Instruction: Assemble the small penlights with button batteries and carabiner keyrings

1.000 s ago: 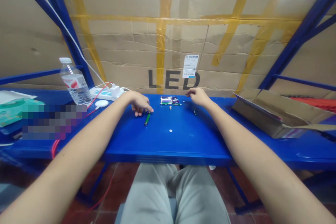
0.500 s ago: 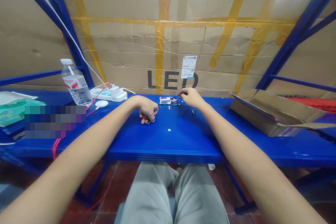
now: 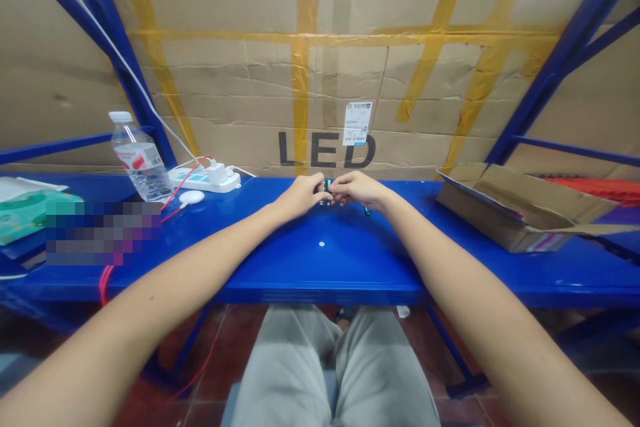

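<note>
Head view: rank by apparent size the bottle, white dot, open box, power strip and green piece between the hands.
1. Open box
2. Bottle
3. Power strip
Unranked: white dot and green piece, both tiny, the piece partly hidden.

Taped cardboard [image 3: 225, 93] behind blue table [image 3: 370, 270]; reddish tiled floor [image 3: 235, 333] below.

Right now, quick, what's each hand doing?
Left hand: curled at the green thing; grip can't be told.
Right hand: curled there too; grip can't be told.
</note>
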{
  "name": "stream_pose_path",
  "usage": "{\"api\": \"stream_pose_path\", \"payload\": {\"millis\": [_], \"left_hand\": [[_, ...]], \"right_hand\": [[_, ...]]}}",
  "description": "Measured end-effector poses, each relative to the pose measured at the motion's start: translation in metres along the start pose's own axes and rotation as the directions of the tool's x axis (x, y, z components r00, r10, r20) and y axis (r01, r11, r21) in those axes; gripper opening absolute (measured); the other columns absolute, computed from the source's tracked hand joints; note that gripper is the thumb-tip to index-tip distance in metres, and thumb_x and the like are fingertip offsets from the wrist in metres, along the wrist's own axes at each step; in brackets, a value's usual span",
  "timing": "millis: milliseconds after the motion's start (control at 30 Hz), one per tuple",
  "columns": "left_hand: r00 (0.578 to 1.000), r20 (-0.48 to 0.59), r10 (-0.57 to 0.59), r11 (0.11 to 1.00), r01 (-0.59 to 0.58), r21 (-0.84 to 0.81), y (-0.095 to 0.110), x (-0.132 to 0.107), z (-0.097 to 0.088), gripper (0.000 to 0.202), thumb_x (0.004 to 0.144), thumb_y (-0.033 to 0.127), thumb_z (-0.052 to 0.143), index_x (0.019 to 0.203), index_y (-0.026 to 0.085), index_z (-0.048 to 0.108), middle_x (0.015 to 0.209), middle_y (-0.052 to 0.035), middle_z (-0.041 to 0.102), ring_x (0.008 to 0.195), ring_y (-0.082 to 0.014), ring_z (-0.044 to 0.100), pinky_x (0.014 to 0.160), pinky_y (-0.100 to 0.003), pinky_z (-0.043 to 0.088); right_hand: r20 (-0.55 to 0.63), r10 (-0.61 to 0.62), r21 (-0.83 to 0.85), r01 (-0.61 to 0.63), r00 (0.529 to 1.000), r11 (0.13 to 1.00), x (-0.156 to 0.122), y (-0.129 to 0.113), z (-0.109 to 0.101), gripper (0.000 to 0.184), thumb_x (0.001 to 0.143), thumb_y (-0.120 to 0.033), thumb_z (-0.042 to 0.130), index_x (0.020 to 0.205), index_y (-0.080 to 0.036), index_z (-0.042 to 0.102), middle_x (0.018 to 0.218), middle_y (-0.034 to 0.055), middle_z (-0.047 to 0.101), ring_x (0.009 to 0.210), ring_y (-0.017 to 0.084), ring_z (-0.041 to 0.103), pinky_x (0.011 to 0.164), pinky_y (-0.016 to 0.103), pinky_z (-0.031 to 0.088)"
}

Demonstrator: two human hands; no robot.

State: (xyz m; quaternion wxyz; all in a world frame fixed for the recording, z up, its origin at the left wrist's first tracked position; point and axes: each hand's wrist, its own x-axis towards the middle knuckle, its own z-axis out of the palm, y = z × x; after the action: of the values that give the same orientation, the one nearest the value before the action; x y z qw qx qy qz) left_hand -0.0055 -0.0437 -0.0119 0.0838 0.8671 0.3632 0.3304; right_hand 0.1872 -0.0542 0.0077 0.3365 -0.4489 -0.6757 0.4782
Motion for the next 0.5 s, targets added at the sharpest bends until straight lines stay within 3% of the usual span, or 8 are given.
{"api": "stream_pose_path", "payload": {"millis": [133,233,267,300,367,400,433,500], "left_hand": [[0.996,0.065,-0.054,0.989,0.044,0.139,-0.008,0.003,-0.016,0.015,0.089,0.029,0.058,0.077,0.020,0.059,0.078,-0.0056,0.067,0.074,-0.0190,0.060,0.069,-0.029,0.041],[0.964,0.137,-0.228,0.937,0.179,0.300,-0.020,0.005,-0.039,0.009,0.077,0.021,0.067,0.070,0.019,0.062,0.073,-0.0089,0.067,0.073,-0.0226,0.062,0.071,-0.032,0.044],[0.925,0.188,-0.331,0.910,0.260,0.322,-0.023,0.005,-0.047,0.011,0.072,0.019,0.070,0.066,0.019,0.061,0.067,-0.0086,0.066,0.069,-0.0231,0.063,0.069,-0.033,0.045],[0.845,0.282,-0.454,0.870,0.353,0.343,-0.026,0.004,-0.055,0.013,0.069,0.019,0.072,0.063,0.019,0.060,0.060,-0.0077,0.064,0.063,-0.0231,0.062,0.066,-0.033,0.047],[0.622,0.509,-0.595,0.802,0.494,0.335,-0.029,0.001,-0.065,0.013,0.068,0.023,0.072,0.062,0.019,0.060,0.055,-0.0072,0.064,0.056,-0.0233,0.063,0.061,-0.034,0.049],[0.547,0.582,-0.602,0.789,0.523,0.324,-0.028,0.000,-0.067,0.013,0.068,0.023,0.071,0.062,0.019,0.060,0.055,-0.0074,0.065,0.054,-0.0233,0.064,0.059,-0.034,0.050],[0.508,0.630,-0.587,0.790,0.531,0.308,-0.026,-0.001,-0.067,0.013,0.068,0.022,0.070,0.063,0.018,0.059,0.055,-0.0077,0.066,0.052,-0.0231,0.064,0.057,-0.033,0.050],[0.544,0.660,-0.519,0.833,0.496,0.246,-0.020,-0.003,-0.060,0.011,0.067,0.018,0.068,0.064,0.019,0.058,0.056,-0.0068,0.066,0.050,-0.0214,0.063,0.054,-0.032,0.049]], "right_hand": [[-0.136,0.032,-0.017,-0.035,0.990,0.999,0.002,0.001,-0.003,0.018,0.088,-0.025,0.067,0.076,-0.013,0.064,0.072,0.0110,0.072,0.069,0.019,0.071,0.062,0.028,0.056],[-0.221,0.027,-0.033,-0.035,0.975,0.999,0.002,0.000,-0.009,0.017,0.091,-0.025,0.064,0.079,-0.014,0.061,0.070,0.0111,0.069,0.067,0.020,0.071,0.060,0.030,0.057],[-0.236,0.026,-0.040,-0.036,0.971,0.999,0.001,0.000,-0.011,0.017,0.092,-0.025,0.063,0.080,-0.014,0.060,0.070,0.0109,0.069,0.067,0.020,0.071,0.059,0.029,0.057],[-0.244,0.024,-0.049,-0.037,0.969,0.998,0.001,0.000,-0.013,0.016,0.092,-0.025,0.062,0.080,-0.014,0.060,0.069,0.0106,0.068,0.067,0.020,0.071,0.057,0.028,0.056],[-0.242,0.024,-0.068,-0.041,0.970,0.997,0.000,0.000,-0.015,0.015,0.092,-0.024,0.061,0.081,-0.014,0.060,0.069,0.0101,0.068,0.067,0.019,0.071,0.055,0.025,0.055],[-0.238,0.025,-0.078,-0.045,0.971,0.996,0.000,0.000,-0.015,0.015,0.091,-0.023,0.061,0.081,-0.014,0.060,0.069,0.0099,0.068,0.067,0.018,0.071,0.054,0.024,0.055],[-0.232,0.024,-0.086,-0.045,0.972,0.995,0.000,0.000,-0.015,0.014,0.091,-0.023,0.061,0.080,-0.014,0.060,0.069,0.0098,0.068,0.067,0.018,0.070,0.054,0.024,0.055],[-0.222,0.017,-0.106,-0.042,0.975,0.993,0.000,0.000,-0.014,0.014,0.090,-0.022,0.061,0.079,-0.015,0.059,0.068,0.0095,0.068,0.067,0.018,0.070,0.055,0.024,0.056]]}}
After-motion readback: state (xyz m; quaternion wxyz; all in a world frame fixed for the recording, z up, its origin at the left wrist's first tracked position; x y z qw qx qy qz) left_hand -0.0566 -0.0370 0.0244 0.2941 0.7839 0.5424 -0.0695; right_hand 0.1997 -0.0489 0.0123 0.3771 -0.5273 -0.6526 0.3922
